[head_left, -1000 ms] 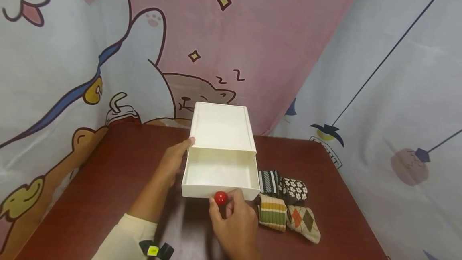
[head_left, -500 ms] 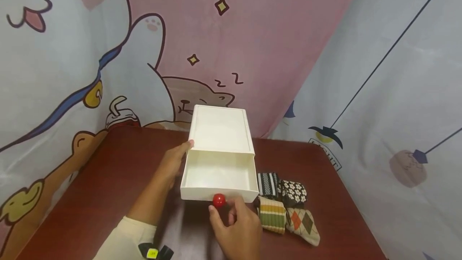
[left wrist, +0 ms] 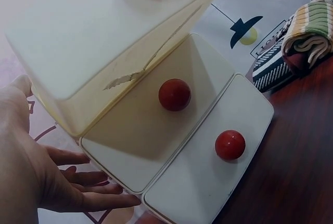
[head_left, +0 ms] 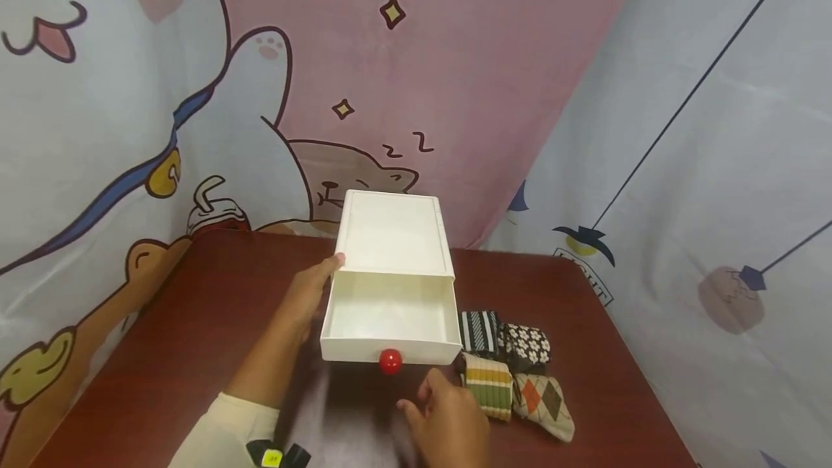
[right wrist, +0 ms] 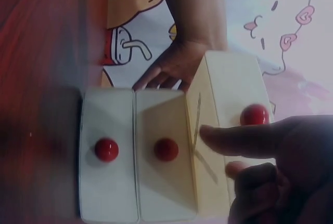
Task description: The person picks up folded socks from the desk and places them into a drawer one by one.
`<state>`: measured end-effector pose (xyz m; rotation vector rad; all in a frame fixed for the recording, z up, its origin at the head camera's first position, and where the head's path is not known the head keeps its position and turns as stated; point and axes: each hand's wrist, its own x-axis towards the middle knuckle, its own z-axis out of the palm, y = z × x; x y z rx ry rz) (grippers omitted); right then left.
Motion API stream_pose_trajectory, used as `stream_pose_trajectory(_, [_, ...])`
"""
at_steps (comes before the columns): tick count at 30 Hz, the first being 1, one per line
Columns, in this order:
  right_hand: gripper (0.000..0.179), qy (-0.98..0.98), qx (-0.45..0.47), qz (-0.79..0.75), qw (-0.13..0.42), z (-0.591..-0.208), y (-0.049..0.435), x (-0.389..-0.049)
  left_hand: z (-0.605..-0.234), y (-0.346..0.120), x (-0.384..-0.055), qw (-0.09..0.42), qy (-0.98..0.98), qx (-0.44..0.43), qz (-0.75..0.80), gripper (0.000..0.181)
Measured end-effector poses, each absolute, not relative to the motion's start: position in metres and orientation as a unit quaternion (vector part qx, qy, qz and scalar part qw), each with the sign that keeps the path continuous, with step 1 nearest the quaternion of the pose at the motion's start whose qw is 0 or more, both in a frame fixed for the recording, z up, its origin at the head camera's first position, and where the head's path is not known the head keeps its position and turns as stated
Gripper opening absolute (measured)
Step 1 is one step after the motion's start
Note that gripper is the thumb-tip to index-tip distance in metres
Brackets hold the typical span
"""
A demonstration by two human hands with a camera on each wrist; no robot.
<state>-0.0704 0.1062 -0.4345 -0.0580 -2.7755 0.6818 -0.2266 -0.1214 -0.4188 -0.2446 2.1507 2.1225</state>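
Note:
A white drawer cabinet (head_left: pixel 393 233) stands on the red-brown table (head_left: pixel 195 352). Its top drawer (head_left: pixel 390 313) is pulled out and shows a bare white inside, with a red knob (head_left: pixel 390 361) on its front. My left hand (head_left: pixel 310 289) lies flat with straight fingers against the cabinet's left side; the left wrist view shows the left hand (left wrist: pixel 57 182) beside the lower drawers and their red knobs (left wrist: pixel 174 94). My right hand (head_left: pixel 447 416) hovers just in front of the knob, off it, fingers loosely bent and holding nothing. In the right wrist view its fingers (right wrist: pixel 250 142) reach in front of the pulled-out drawer.
Several rolled socks lie right of the drawer: a black-and-white striped one (head_left: pixel 479 331), a black floral one (head_left: pixel 528 344), a green-and-orange striped one (head_left: pixel 489 394) and an argyle one (head_left: pixel 544 404). Cartoon-print cloth (head_left: pixel 130 92) hangs behind and to both sides of the table.
My right hand has let go of the red knob and drawn back toward me and to the right. The drawer stays pulled out, and my left hand stays on the cabinet's side.

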Motion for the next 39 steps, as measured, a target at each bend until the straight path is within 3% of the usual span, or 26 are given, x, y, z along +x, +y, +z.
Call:
stream_pose_trajectory(6, [0.048, -0.973, -0.033, 0.217, 0.065, -0.441, 0.125, -0.078, -0.419, -0.122, -0.226, 0.053, 0.709, -0.079, 0.699, 0.073])
stream_pose_trajectory(16, [0.041, -0.975, -0.064, 0.200, 0.079, -0.437, 0.169, -0.099, -0.421, -0.121, -0.227, 0.055, 0.705, -0.081, 0.703, 0.074])
stream_pose_trajectory(32, [0.074, -0.987, -0.042, 0.150, 0.046, -0.434, 0.202, -0.136, -0.421, -0.122, -0.227, 0.055, 0.709, -0.074, 0.699, 0.075])
stream_pose_trajectory(39, [0.077, -0.989, -0.020, 0.144, -0.041, -0.448, 0.210, -0.156, -0.421, -0.123, -0.228, 0.058, 0.709, -0.076, 0.699, 0.074])
